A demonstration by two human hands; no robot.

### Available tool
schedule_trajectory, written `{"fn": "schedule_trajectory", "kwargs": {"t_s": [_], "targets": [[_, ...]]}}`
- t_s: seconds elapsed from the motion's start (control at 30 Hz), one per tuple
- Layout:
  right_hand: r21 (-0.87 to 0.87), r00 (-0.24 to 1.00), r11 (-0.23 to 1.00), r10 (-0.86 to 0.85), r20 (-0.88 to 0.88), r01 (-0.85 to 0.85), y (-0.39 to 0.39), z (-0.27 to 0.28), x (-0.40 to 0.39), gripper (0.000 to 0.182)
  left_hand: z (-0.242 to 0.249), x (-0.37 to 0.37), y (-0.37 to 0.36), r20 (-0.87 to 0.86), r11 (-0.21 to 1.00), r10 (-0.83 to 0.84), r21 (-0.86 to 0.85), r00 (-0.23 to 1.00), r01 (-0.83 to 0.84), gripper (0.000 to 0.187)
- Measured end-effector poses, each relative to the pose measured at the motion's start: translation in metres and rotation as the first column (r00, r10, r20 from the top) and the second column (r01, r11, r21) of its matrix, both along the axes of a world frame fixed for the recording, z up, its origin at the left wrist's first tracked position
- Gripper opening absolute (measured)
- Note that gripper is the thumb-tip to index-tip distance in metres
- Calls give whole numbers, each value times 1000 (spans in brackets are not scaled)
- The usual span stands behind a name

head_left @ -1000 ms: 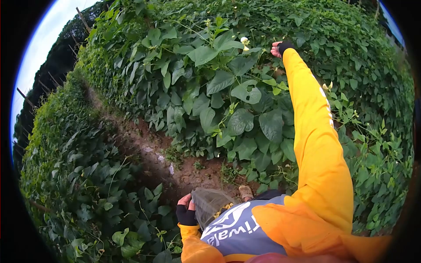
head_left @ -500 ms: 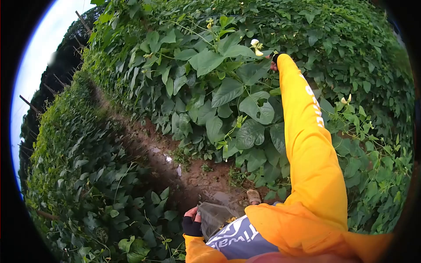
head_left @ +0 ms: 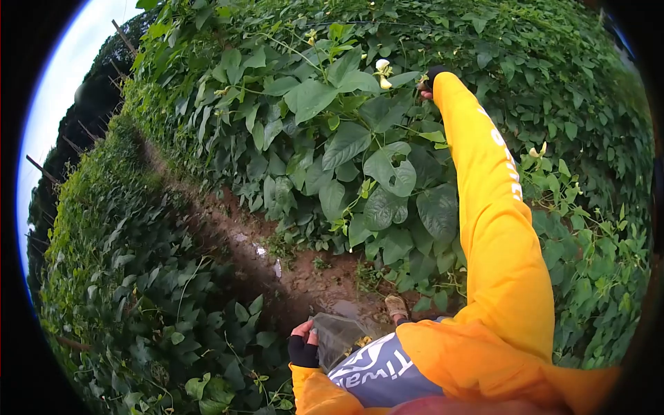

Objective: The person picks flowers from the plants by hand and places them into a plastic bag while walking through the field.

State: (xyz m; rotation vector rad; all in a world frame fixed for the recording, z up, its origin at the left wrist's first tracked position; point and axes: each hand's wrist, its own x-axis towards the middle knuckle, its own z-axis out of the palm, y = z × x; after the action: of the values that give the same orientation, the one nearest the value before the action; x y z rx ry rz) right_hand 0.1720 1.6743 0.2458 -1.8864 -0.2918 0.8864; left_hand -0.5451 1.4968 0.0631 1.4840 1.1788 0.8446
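Observation:
My left hand [head_left: 304,335], in a black fingerless cuff, pinches the rim of a clear plastic bag [head_left: 332,337] at the bottom of the view. Some yellowish pieces [head_left: 362,342] lie in the bag. The right arm, in a yellow sleeve, stretches up into the vines. At its end my right hand [head_left: 427,90] has its fingers closed at the foliage, and what they hold is too small to name. Just left of it is a white and yellow flower [head_left: 383,73], with broad green leaves [head_left: 311,99] below.
A muddy path [head_left: 304,270] with small puddles runs between two leafy rows. Another dense row [head_left: 124,277] stands at the left. One shoe [head_left: 396,306] is on the path. Wooden poles [head_left: 43,169] lean at the far left, and more pale flowers [head_left: 537,151] grow at the right.
My right hand has shifted slightly left and stays at the vines. The plants sit a little further left in view. My left hand still holds the bag.

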Motion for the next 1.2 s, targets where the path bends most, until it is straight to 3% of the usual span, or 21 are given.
{"fn": "schedule_trajectory", "kwargs": {"t_s": [0.07, 0.13, 0.17, 0.3, 0.37, 0.4, 0.47, 0.53, 0.6, 0.67, 0.73, 0.8, 0.9, 1.2], "targets": [[-1, 1000, 1000, 6, 8, -6, -13, 11, -6, 7, -3, -1, 0, 19, 1000, -15, -1, 1000, 15, 24], [-199, 974, 965, 197, 109, -173, -11, 16, 9, 7, -6, 1, 1, 30, 1000, -18, -12, 999, 19, 24], [-234, 972, 956, 207, 109, -177, -13, 22, 11, 7, -6, 2, 1, 30, 1000, -24, -10, 999, 25, 24], [-198, 967, 968, 191, 166, -158, -26, 25, 16, 8, -13, 3, 4, 19, 998, -61, 2, 998, 61, 25], [142, 996, 987, 70, 51, -76, -33, 20, 14, 9, -13, 3, 3, 44, 998, -67, -3, 997, 67, 25], [140, 996, 987, 69, 51, -75, -36, 16, 10, 9, -11, 6, 3, 44, 997, -72, 10, 996, 71, 25], [306, 988, 940, -136, -77, 153, -41, 1, 4, 12, -9, 7, 1, 47, 997, -76, 22, 996, 75, 26], [274, 986, 948, -142, -90, 162, -41, -10, 5, 15, -7, 8, 0, 49, 996, -87, 10, 995, 87, 26], [267, 989, 962, -15, -144, 53, -47, -9, -19, 14, -12, 4, 1, 34, 996, -89, 8, 995, 89, 27], [224, 979, 974, 24, -202, 22, -31, -19, -15, 14, -12, 4, 2, 18, 996, -88, 7, 996, 88, 27], [-12, 917, 923, 380, -122, -384, -16, -30, -3, 16, -7, 5, 0, -13, 997, -78, 0, 997, 78, 27], [-273, 917, 893, 391, 80, -357, -9, -19, -29, 15, -9, 3, 0, -11, 998, -69, -4, 998, 69, 27], [-484, 827, 812, 494, 270, -327, 2, -16, -42, 17, -5, 3, -1, -23, 998, -58, 0, 998, 58, 27], [-710, 612, 683, 638, 467, -171, 9, -27, -56, 20, -11, 3, -2, -56, 999, -47, 11, 997, 47, 27]]}}
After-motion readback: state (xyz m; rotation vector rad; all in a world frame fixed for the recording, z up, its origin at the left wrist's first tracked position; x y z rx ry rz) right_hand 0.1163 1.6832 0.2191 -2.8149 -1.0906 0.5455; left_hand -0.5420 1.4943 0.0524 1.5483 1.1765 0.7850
